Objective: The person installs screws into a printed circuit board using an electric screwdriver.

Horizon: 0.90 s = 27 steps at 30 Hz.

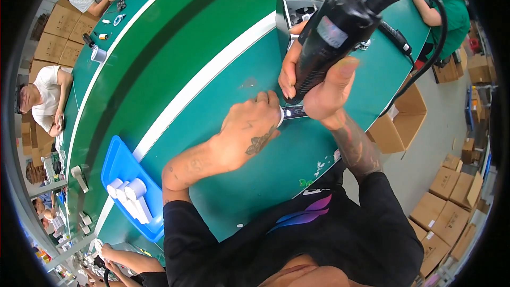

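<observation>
My right hand (330, 91) is wrapped round a thick black electric screwdriver (328, 40), held upright, tip down, with its corded end toward me. Its tip is hidden behind the hand and the body of the tool. Just below it, a slim device (294, 112) with a white rounded end and a dark inside with a small bright spot lies at the green table (234, 191). My left hand (252, 119) is closed on the white end of this device, fingers curled over it. The device's far end disappears behind my right hand.
A blue tray (113, 162) with several white round-headed housings (136, 188) stands at the left. Beyond my right hand is a grey bin (284, 26) of dark parts. Another black corded tool (396, 37) lies at the right. A green conveyor belt (175, 37) curves past; co-workers sit around.
</observation>
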### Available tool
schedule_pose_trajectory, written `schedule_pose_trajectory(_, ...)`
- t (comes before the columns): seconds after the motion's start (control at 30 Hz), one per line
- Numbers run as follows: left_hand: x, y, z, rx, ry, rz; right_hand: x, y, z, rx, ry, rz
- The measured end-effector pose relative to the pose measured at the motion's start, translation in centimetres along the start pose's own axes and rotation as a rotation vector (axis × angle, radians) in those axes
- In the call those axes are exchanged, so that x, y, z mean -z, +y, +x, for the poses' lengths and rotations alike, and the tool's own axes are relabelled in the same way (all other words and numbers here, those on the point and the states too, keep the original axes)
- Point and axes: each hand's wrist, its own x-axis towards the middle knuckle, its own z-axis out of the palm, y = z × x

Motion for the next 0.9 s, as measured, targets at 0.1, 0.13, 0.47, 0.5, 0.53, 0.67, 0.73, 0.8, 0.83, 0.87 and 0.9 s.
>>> schedule_pose_trajectory(0.1,0.0,0.0,-0.1,-0.002,-0.016,-0.003,0.2,1.4,-0.5,0.005,-0.011,-0.006)
schedule_pose_trajectory(0.13,0.0,-0.1,0.0,-0.005,-0.017,-0.004,0.2,1.7,-0.5,0.012,-0.008,-0.012)
schedule_pose_trajectory(0.47,0.2,-0.3,0.4,0.011,-0.048,-0.053,0.9,-1.2,0.3,-0.065,0.017,0.071)
schedule_pose_trajectory(0.5,0.0,-0.3,0.4,0.003,-0.038,-0.042,0.8,-1.2,0.3,-0.066,0.018,0.072)
schedule_pose_trajectory(0.53,0.0,-0.3,0.4,0.003,-0.04,-0.042,0.8,-1.1,0.3,-0.07,0.006,0.048)
schedule_pose_trajectory(0.67,0.2,-0.2,0.3,-0.008,-0.042,-0.037,0.7,-0.4,-0.1,-0.081,0.014,0.014)
schedule_pose_trajectory(0.73,0.2,-0.3,0.4,-0.011,-0.038,-0.04,0.4,-0.3,-0.3,-0.075,0.011,0.023)
schedule_pose_trajectory(0.8,0.2,-0.3,0.3,0.006,-0.062,-0.058,0.0,-0.1,-0.5,-0.07,0.007,0.032)
schedule_pose_trajectory(0.83,0.1,-0.5,0.2,0.008,-0.06,-0.059,-0.3,0.1,-0.6,-0.056,-0.004,0.038)
schedule_pose_trajectory(0.87,-0.2,-0.7,0.0,-0.014,-0.037,-0.073,-0.5,0.2,-0.7,-0.042,-0.016,0.044)
schedule_pose_trajectory(0.9,-0.3,-0.8,0.0,-0.035,-0.015,-0.087,-0.4,0.2,-0.7,-0.048,-0.034,0.046)
